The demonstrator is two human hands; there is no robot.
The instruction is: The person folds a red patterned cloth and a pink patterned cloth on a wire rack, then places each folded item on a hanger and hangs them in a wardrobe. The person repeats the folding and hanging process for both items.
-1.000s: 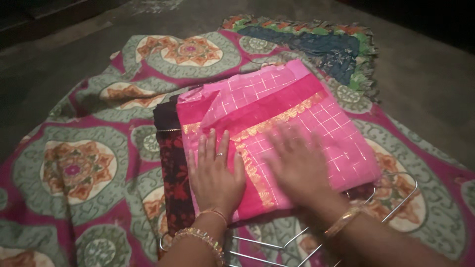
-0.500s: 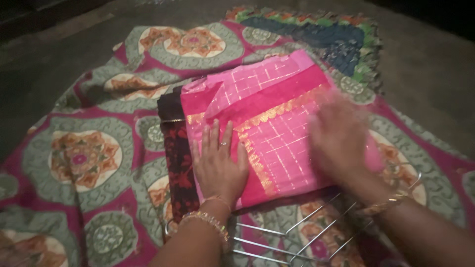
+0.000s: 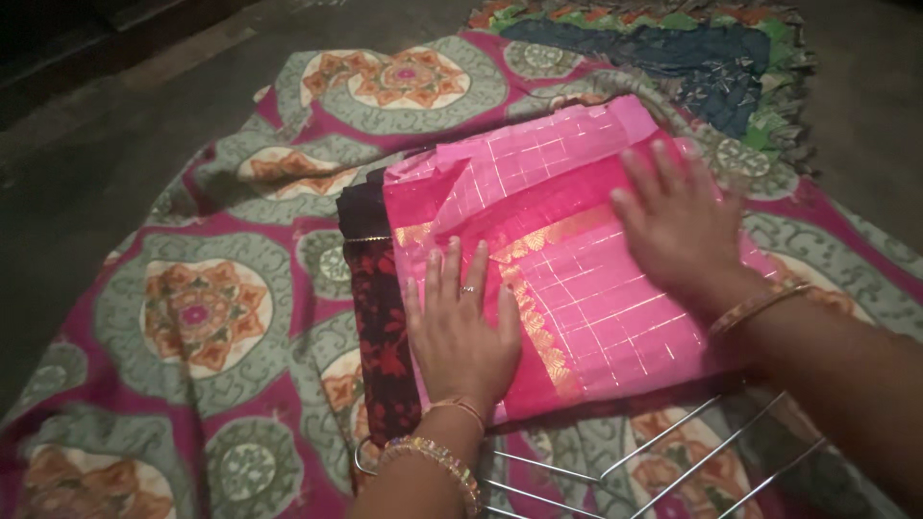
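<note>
Two hands: both lie flat, palms down, on the folded bright pink cloth w/ gold checks and a gold band (image 3: pixel 577 279).
Left hand (image 3: pixel 461 327): fingers spread wide, holds nothing, presses the near left part of the pink cloth.
Right hand (image 3: pixel 683 226): open flat too, grips nothing, rests on the far right part.
Where the cloth is: on top of a folded dark red-and-black flower cloth (image 3: pixel 377 317), which peeks out at the left. Both sit on a big pink and green bedsheet w/ round flower shapes (image 3: pixel 192 308) on the floor.
Doing it well: I think one hand should pin the fold while the other slides out to the edge, slow & even, so no bumps stay.
Near edge: thin metal wire hangers (image 3: pixel 615 461) stick out from under the pile.
Hard to see: room is dim; hangers cut off at the bottom, maybe 2 or more. A blue and green patchwork cloth (image 3: pixel 692 58) at the back is partly out of view.
</note>
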